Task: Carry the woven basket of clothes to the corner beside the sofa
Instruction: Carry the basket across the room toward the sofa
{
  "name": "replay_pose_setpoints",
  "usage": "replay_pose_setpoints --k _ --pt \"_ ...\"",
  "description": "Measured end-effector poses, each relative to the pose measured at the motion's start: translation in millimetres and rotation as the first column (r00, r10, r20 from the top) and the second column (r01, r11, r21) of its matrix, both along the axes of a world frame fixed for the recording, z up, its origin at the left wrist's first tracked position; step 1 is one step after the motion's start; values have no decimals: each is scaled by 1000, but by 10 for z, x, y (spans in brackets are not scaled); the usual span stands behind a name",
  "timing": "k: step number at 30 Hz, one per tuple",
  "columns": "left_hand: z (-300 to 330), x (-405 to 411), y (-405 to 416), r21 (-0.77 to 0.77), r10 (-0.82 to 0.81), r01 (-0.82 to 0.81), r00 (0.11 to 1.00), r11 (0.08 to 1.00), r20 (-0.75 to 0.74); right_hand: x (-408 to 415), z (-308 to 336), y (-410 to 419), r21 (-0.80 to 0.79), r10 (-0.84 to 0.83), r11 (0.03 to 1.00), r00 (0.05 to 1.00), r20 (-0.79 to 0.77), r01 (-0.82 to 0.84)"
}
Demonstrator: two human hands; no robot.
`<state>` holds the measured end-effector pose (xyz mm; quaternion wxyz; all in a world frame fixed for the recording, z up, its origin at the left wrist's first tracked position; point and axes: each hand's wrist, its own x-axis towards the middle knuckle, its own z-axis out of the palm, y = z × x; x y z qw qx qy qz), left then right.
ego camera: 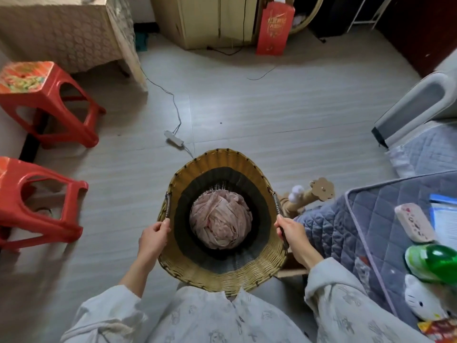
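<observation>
While both hands grip its side handles, the woven basket [222, 266] hangs in front of the person's body, above the pale floor [272, 107].

Left hand [153, 237]: fingers curled tight around the dark wrapped handle on the basket's left rim; pale patterned sleeve [106, 315] pushed back from the forearm.

Right hand [290, 231]: clamped likewise on the matching handle at the right rim.

Between the hands: basket interior, tan weave above a dark band; at the bottom lies a bundle of pinkish cloth [221, 225].

Just beyond the basket's far rim, ahead of the left hand: a white power strip [174, 138] on the floor, its thin cable running away.

Beside the right hand, outward: a cardboard post toy with a flower-shaped top [321, 189], then a blue quilted cover [351, 233] carrying a green bottle [435, 262] and a white cat plush [424, 302].

Well left of the left hand: two red plastic stools [47, 100].

Far ahead of both hands: a cream cabinet [200, 21], with a red paper bag [273, 28] standing just to its right.
</observation>
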<state>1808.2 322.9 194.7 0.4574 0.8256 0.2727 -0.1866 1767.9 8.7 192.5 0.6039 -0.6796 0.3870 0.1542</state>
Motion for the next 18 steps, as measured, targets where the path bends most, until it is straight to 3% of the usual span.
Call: replay_pose_setpoints --k 5,10,18 --pt "-115 1022 36 -74 20 -24 998 997 -58 918 -72 -83 -103 -11 995 1000 -11 10" --pt "-6 2137 -51 -179 -140 117 982 977 -123 1812 24 -146 -175 -142 975 990 -4 139" --pt "-43 3226 -328 -208 -193 139 945 968 -265 2450 -111 -311 -298 -241 929 970 -35 220"
